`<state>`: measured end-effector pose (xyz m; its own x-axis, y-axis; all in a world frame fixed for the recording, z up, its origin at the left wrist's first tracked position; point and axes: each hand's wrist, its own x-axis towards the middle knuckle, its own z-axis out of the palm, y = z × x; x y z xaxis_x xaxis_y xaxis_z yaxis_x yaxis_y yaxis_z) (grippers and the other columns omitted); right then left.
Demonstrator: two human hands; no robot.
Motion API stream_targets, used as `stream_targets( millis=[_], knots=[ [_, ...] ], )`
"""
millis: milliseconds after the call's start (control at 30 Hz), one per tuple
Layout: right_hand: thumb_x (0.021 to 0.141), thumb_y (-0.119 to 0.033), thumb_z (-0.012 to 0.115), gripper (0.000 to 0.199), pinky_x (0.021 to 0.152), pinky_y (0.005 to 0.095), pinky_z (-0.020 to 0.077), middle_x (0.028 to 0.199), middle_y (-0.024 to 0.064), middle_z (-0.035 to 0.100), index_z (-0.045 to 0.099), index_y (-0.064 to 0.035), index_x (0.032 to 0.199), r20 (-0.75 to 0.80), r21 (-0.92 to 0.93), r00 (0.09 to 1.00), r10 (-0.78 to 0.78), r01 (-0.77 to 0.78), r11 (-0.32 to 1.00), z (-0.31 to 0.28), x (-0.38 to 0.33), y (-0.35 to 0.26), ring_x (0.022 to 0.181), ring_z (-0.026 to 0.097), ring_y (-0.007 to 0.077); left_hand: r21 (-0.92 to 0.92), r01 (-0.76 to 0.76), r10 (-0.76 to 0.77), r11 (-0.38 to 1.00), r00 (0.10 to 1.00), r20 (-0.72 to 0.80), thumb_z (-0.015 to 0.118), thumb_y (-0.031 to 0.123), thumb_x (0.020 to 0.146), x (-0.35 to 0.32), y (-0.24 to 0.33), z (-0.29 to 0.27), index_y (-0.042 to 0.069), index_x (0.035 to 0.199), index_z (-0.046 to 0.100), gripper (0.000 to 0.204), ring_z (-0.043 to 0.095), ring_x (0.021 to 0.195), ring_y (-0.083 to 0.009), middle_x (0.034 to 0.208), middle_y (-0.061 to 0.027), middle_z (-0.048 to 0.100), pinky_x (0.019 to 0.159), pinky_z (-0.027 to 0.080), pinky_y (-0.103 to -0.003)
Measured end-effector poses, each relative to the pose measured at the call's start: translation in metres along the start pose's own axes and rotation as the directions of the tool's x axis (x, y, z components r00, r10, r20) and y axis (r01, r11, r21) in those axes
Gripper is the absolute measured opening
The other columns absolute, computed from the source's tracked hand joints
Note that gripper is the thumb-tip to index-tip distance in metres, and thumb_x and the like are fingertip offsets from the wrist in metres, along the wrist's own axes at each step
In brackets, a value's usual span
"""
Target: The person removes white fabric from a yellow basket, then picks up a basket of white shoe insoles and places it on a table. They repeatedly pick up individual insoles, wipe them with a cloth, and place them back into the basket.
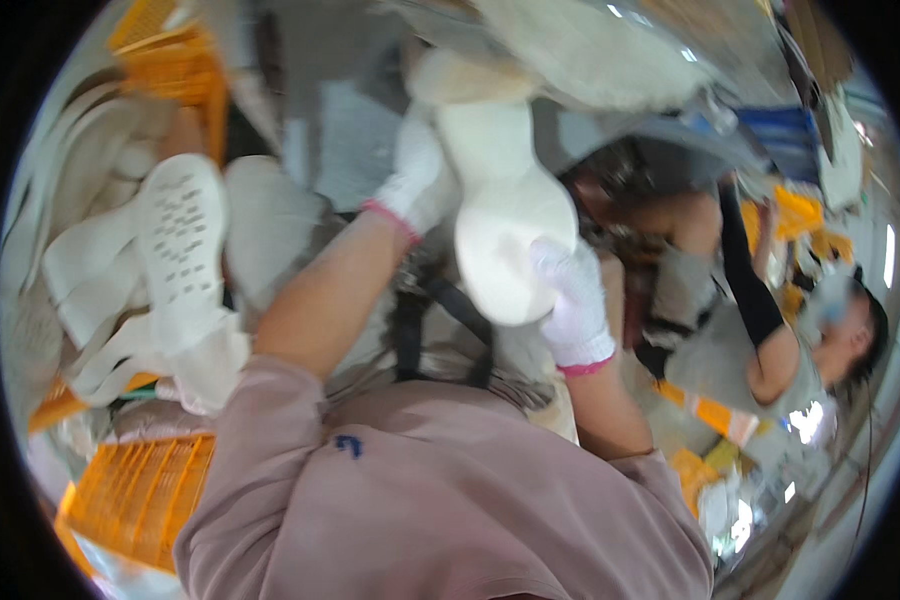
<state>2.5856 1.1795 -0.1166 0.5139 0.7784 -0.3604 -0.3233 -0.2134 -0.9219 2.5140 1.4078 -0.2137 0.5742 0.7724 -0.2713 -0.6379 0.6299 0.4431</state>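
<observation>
Both gloved hands, left hand [420, 175] and right hand [570, 300], clasp one white boot [505, 215].

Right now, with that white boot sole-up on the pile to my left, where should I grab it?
Probably take the boot across the narrow waist of its sole, coming from above. The sole faces up and lies clear, while its upper is buried among the pile, so a grip over the two sides looks the easiest.

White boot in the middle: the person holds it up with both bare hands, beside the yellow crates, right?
Not quite. The head view shows both hands in white gloves with pink cuffs, not bare. The left hand and right hand do hold the white boot, with yellow crates nearby.
</observation>
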Motion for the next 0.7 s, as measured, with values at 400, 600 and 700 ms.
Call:
stream_targets(
  millis=[400,600,700],
  knots=[
    [0.094,-0.027,0.077,0.037,0.087,0.0486,0.0585,0.106,0.0244,0.077,0.075,0.002,0.117,-0.101,-0.984,0.989,-0.11,-0.115,-0.134,-0.213,-0.097,0.065,0.1,0.075,0.04,0.97,-0.037,0.722,-0.24,0.661,0.203,0.083,0.034,0.09,-0.228,0.197,-0.013,0.005,0.117,0.069,0.042,0.067,0.108,-0.0391,0.107,-0.0152,0.071,0.089,0.058,-0.046],
    [0.097,-0.013,0.072,0.057,0.102,0.0447,0.0545,0.128,0.0234,0.072,0.063,-0.0014,0.151,0.125,-0.908,0.949,-0.289,0.227,0.353,-0.112,-0.063,0.047,0.11,0.07,0.0391,0.887,0.385,0.665,-0.254,0.736,-0.129,0.083,0.02,0.093,-0.253,0.257,-0.032,-0.001,0.117,0.069,0.035,0.077,0.098,-0.0309,0.104,-0.016,0.078,0.085,0.062,-0.041],
    [0.087,-0.004,0.08,0.074,0.111,0.0449,0.0519,0.144,0.0229,0.068,0.056,0.0021,0.157,0.198,-0.678,0.922,-0.333,0.374,0.633,-0.011,-0.068,0.01,0.124,0.069,0.0345,0.867,-0.334,0.8,0.369,0.59,-0.113,0.084,0.02,0.092,-0.276,0.238,0.002,-0.004,0.119,0.075,0.037,0.079,0.089,-0.022,0.102,-0.0126,0.08,0.08,0.064,-0.036]
  ],
)
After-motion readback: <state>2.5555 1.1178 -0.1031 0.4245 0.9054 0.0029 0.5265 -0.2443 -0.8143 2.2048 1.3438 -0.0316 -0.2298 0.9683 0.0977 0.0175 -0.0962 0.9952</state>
